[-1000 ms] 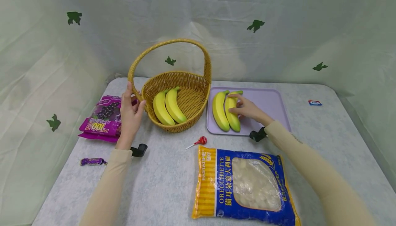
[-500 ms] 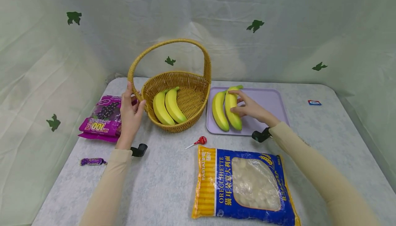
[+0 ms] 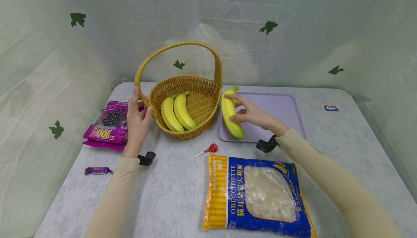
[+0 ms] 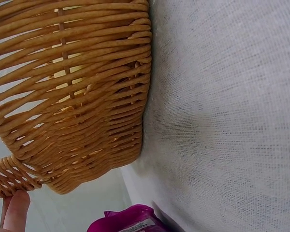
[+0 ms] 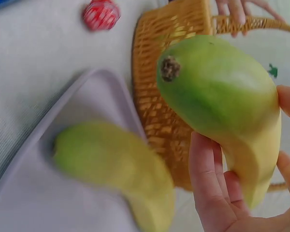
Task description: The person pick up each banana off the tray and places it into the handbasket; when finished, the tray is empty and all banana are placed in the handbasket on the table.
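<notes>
My left hand (image 3: 138,124) grips the left foot of the tall handle on a wicker basket (image 3: 203,104). Two yellow bananas lie side by side inside, a left banana (image 3: 170,115) and a right banana (image 3: 183,111). With thumb and fingers, my right hand (image 3: 255,115) holds another banana (image 3: 230,111), raised over the left part of a lilac tray (image 3: 273,102). In the right wrist view, its green end points toward the camera. Below it, one more banana (image 5: 111,154) lies on the tray; the head view hides that one behind the held banana.
A blue and yellow orecchiette bag (image 3: 264,194) lies in front, with a red lollipop (image 3: 212,148) by its corner. On the left are a purple candy bag (image 3: 109,125) and a wrapped candy (image 3: 97,170). A small red-blue packet (image 3: 331,108) lies right of the tray.
My right hand has lifted the right banana off the tray and carried it left, over the other banana toward the basket. The left hand and basket have stayed put.
</notes>
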